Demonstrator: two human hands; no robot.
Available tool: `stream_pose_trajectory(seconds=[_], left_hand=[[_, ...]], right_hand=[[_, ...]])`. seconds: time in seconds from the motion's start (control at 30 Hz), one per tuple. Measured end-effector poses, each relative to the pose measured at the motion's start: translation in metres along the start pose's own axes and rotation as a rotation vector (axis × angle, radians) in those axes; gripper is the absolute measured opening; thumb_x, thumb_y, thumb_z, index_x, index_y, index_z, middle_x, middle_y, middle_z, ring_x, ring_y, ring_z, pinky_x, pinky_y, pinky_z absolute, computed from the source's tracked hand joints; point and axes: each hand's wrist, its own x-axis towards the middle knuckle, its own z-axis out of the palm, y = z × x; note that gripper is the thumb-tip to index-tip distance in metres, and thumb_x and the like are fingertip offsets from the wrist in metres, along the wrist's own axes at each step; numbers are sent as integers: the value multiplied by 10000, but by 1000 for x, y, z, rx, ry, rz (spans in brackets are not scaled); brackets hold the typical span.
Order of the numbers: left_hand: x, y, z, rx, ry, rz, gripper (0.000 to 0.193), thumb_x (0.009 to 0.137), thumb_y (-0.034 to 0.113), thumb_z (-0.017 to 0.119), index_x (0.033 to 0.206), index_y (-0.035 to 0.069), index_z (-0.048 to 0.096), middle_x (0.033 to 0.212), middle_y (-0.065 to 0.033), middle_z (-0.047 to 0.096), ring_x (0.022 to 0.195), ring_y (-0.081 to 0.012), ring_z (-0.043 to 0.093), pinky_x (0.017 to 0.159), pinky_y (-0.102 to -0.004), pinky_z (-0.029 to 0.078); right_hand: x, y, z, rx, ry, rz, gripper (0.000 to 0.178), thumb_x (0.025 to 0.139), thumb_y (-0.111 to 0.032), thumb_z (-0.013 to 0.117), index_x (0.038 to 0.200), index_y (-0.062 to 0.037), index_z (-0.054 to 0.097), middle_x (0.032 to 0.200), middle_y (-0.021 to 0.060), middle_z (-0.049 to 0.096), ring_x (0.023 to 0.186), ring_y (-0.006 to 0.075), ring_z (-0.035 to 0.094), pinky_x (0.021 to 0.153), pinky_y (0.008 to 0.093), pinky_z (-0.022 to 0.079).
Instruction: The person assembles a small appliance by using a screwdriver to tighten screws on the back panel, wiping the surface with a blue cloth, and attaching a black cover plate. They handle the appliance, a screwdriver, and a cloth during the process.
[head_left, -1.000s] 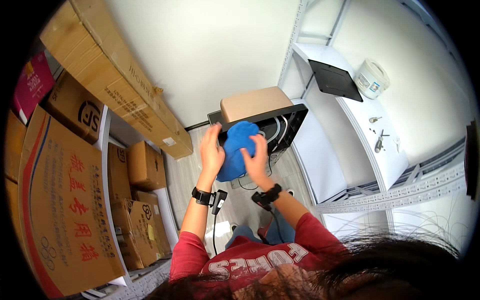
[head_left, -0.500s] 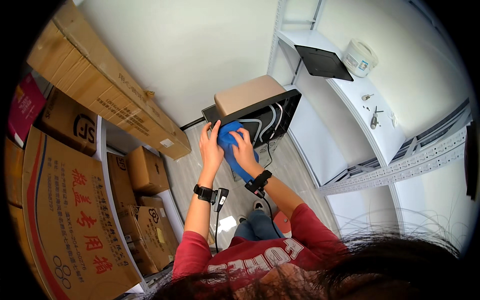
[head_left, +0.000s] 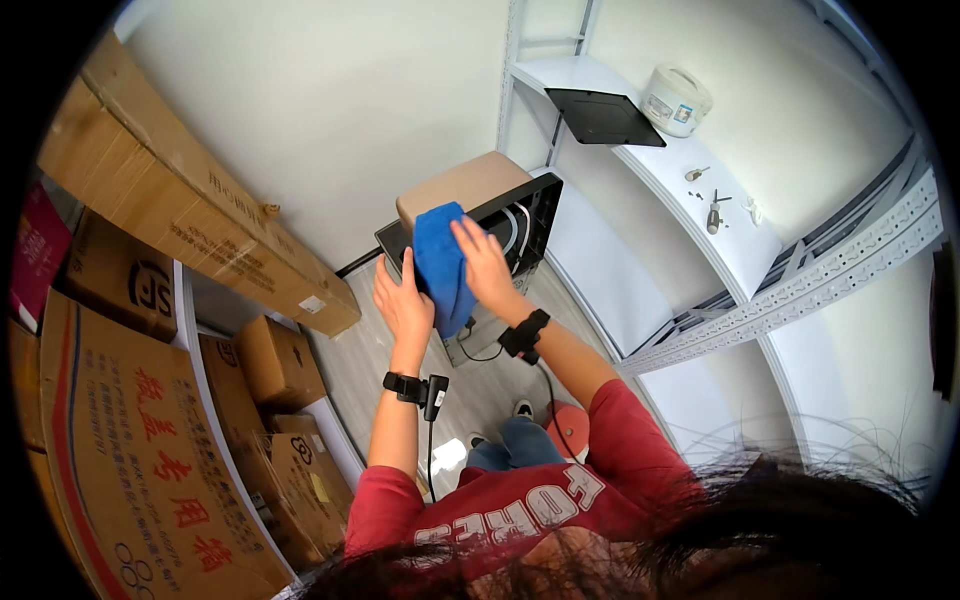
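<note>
White wall [head_left: 350,90] and pale, wood-look floor [head_left: 350,365] enclose a narrow storage space, with a blue cloth [head_left: 437,262] near its middle. Bunched lengthwise, the cloth lies against the near side of an open black housing [head_left: 547,200], its upper end reaching the tan block [head_left: 465,186] set at the housing's back. At its left edge is the left hand [head_left: 403,303], thumb and fingers spread well apart and extended toward the housing's corner; whether it has hold of any fabric cannot be told. Opposite, the right hand [head_left: 487,270] lays its slightly bent fingers on the cloth's right side, though whether they pinch it or merely press is hidden. Pale hoses [head_left: 524,235] curve inside the housing just beyond that hand, and a black cable [head_left: 480,357] loops below. Each wrist wears a black band. Farther right, a white shelf [head_left: 690,220] carries a flat black panel [head_left: 605,118] jutting past its edge, a white lidded pot [head_left: 677,100] beside it, and a screwdriver [head_left: 713,217] near small loose parts. Leftward, a tall carton [head_left: 200,190] leans by the wall, and more brown boxes [head_left: 280,360] crowd a rack. Near the person's legs sits a round red stool [head_left: 570,428].
</note>
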Motion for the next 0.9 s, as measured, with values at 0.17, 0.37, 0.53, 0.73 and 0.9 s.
stream_pose_trajectory(seconds=[0.17, 0.37, 0.53, 0.73, 0.9], left_hand=[[0, -2, -6, 13, -30, -16, 759, 640, -57, 550, 1345, 195, 421, 1357, -215, 329, 1208, -386, 379, 954, -473, 340], [-2, -2, -5, 66, -12, -18, 765, 643, -32, 578, 1351, 204, 410, 1356, -210, 331, 1201, -373, 384, 935, -467, 346], [-1, 5, -3, 117, 9, -1, 731, 652, -3, 593, 1345, 136, 408, 1359, -218, 336, 1212, -371, 375, 957, -472, 318], [13, 56, 14, 144, 71, 44, 666, 687, 67, 569, 1326, 17, 385, 1369, -181, 357, 1269, -331, 331, 1019, -501, 239], [31, 108, 45, 61, 31, 179, 604, 716, 74, 565, 1300, 29, 415, 1281, -122, 451, 1220, -284, 391, 1020, -502, 241]], right_hand=[[16, 14, -6, -56, 56, 57, 588, 697, 118, 473, 1265, -38, 473, 1280, 170, 453, 956, 364, 495, 851, 403, 424], [22, 24, -13, -151, 29, 68, 519, 715, 116, 446, 1215, -14, 491, 1258, 184, 466, 990, 387, 501, 881, 425, 419], [20, 108, -44, -200, 162, 378, 499, 744, 99, 416, 1236, 22, 435, 1239, 196, 464, 937, 421, 507, 852, 449, 426], [25, 140, -75, -257, 155, 223, 544, 737, 99, 428, 1274, 18, 415, 1304, 186, 422, 1011, 395, 507, 902, 434, 416], [9, 159, -81, -195, 112, 232, 541, 718, 103, 421, 1256, 38, 434, 1294, 218, 424, 1079, 400, 479, 949, 420, 390]])
